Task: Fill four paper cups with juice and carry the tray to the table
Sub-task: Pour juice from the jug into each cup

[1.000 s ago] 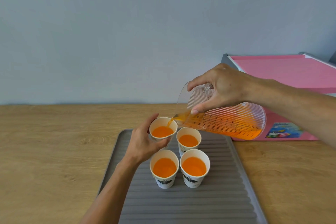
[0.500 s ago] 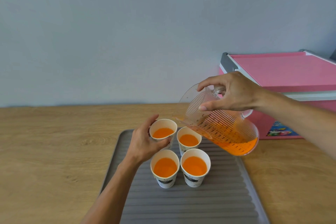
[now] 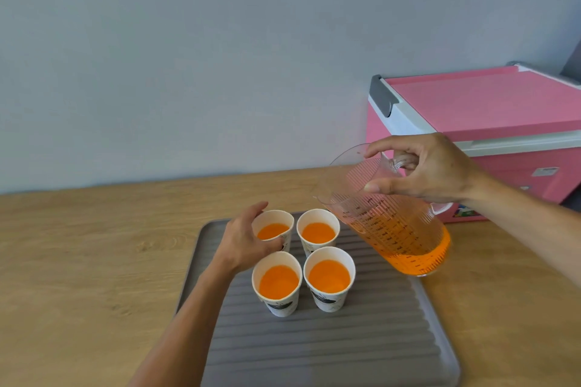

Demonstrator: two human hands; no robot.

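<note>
Gripping the handle of a clear ribbed plastic measuring jug (image 3: 393, 223), the right hand (image 3: 430, 168) holds it in the air, tilted, above the right edge of a grey ridged rectangular tray (image 3: 330, 349). Orange juice (image 3: 418, 258) pools in the jug's lower part. The left hand (image 3: 242, 240) curls around the far-left white paper cup (image 3: 273, 231), fingers wrapped on its side. Four white paper cups stand in a tight square on the tray, each holding orange juice. The tray lies on a light wooden desk (image 3: 78, 261). A pink chest with a white rim (image 3: 490, 122) stands behind.
</note>
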